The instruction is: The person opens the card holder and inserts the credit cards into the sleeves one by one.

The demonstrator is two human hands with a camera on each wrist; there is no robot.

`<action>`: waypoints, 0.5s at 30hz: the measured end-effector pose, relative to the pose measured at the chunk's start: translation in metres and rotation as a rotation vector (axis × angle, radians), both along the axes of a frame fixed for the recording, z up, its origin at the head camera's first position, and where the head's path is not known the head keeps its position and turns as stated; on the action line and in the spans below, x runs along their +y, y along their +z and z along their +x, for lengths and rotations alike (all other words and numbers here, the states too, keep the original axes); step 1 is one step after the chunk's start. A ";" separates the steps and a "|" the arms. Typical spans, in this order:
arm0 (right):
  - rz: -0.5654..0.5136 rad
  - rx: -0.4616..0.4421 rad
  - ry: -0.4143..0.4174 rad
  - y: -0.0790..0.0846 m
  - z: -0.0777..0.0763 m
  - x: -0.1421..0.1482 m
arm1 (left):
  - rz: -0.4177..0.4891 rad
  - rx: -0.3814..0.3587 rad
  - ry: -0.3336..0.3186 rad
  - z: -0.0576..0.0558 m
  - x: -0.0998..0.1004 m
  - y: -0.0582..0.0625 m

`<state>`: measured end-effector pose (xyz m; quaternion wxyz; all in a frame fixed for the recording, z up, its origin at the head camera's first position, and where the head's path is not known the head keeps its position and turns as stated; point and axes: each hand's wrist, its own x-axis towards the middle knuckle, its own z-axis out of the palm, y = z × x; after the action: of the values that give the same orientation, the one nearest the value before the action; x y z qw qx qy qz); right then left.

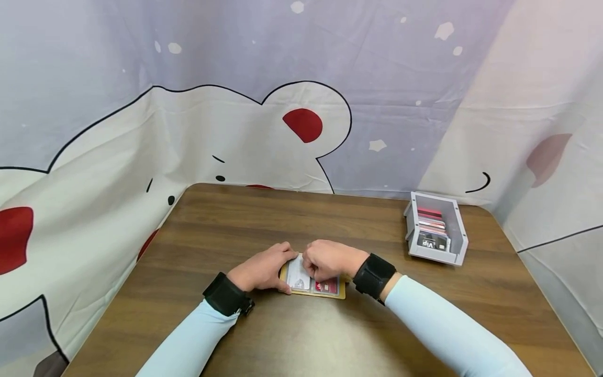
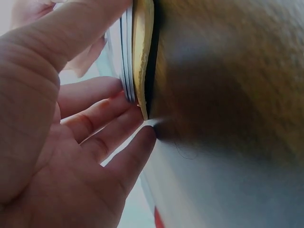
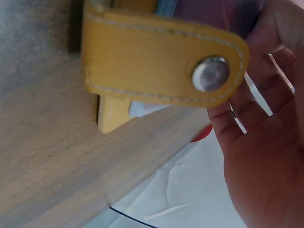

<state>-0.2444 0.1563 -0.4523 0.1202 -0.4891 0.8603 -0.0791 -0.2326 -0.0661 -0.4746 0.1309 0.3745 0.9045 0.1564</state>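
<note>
A yellow card holder [image 1: 341,293] lies open on the table, with clear pockets inside. A white card [image 1: 298,273] shows in its left pocket and a red card [image 1: 327,286] in the right one. My left hand [image 1: 264,268] grips the holder's left side, thumb at the near edge and fingers at the far edge. Over the middle of the pockets, my right hand [image 1: 328,259] bends its fingers down onto them; what lies between its fingertips is hidden. The right wrist view shows the holder's strap [image 3: 137,57] with a metal snap [image 3: 211,74], close beside the right hand.
A grey bin [image 1: 459,230] stands at the back right of the brown table [image 1: 226,220]. Inside it several cards [image 1: 431,225] stand in a row, a black one marked "Vip" in front. A printed cloth [image 1: 386,94] hangs behind and beside the table.
</note>
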 end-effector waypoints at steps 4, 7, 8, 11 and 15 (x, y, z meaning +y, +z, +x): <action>-0.044 0.019 -0.011 -0.001 0.004 0.005 | -0.001 0.004 0.004 0.000 0.000 -0.001; -0.086 0.028 -0.042 0.000 0.007 0.014 | -0.006 0.008 0.002 0.000 0.000 -0.001; -0.099 0.034 -0.055 0.002 0.007 0.018 | -0.009 0.005 0.003 0.000 0.000 -0.001; -0.139 0.082 -0.112 0.009 0.007 0.038 | -0.018 0.001 0.009 0.000 0.000 -0.003; -0.166 0.197 -0.257 0.027 0.001 0.082 | -0.028 0.002 0.018 0.000 -0.001 -0.006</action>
<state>-0.2434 0.2381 -0.4250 -0.0163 -0.3890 0.9137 -0.1161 -0.2321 -0.0667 -0.4802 0.1339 0.3648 0.9100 0.1446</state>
